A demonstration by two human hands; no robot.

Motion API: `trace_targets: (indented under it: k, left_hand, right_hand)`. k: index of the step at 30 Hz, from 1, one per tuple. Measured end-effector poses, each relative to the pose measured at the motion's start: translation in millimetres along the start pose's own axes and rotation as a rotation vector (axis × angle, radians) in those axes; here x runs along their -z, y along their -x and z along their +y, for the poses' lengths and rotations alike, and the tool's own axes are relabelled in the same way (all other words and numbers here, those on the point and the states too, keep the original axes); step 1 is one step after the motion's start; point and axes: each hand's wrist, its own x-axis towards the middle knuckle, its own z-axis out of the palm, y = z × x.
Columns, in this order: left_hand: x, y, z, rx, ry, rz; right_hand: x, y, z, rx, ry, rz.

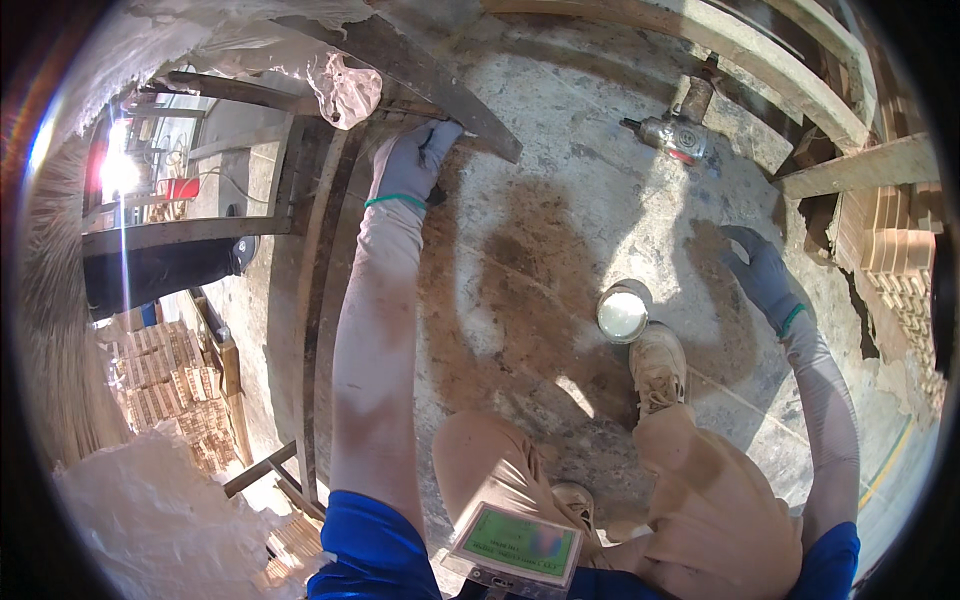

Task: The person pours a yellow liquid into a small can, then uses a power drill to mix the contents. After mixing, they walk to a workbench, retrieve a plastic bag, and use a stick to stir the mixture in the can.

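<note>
My left hand [408, 162], in a pale grey glove with a green cuff, reaches up to the corner of a dark frame [322, 215]. Its fingers are curled and pressed together, beside a flat, dark bar [440, 85] that slants overhead. What they grip is hidden. A crumpled, pale plastic bag [347, 92] hangs just above this hand. My right hand [765, 278], gloved alike, hovers over the floor at the right with its fingers apart and nothing in them. Between the hands, a round tin [622, 314] with whitish contents stands beside my shoe [659, 368].
An air impact wrench [682, 136] lies on the stained concrete floor [560, 150] at the far right. Pale frame rails [860, 165] and stacked wooden pieces [900, 245] border the right. More stacked wood [165, 385] and a person's dark-clothed leg [165, 272] show beyond the left frame.
</note>
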Motion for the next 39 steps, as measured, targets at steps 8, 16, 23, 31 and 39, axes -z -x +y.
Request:
trace_targets:
  k: [8, 16, 23, 31, 39]
  left_hand:
    - [-50, 102, -46, 0.175, 1.020, 0.049]
    - [-216, 321, -78, 0.394, -0.459, -0.417]
    - [-249, 323, -37, 0.789, 0.533, -0.496]
    - [-221, 289, -22, 0.972, 1.311, -0.212]
    - [-186, 305, 57, 1.064, 1.127, -0.228]
  right_hand:
    - [7, 23, -31, -0.014, -0.245, -0.021]
    - [-63, 80, -13, 0.104, -0.657, -0.224]
    - [-129, 84, 3, -0.065, -0.688, -0.518]
    - [-113, 60, -50, -0.521, -0.748, -0.559]
    - [-77, 116, -56, -0.748, -1.441, -0.363]
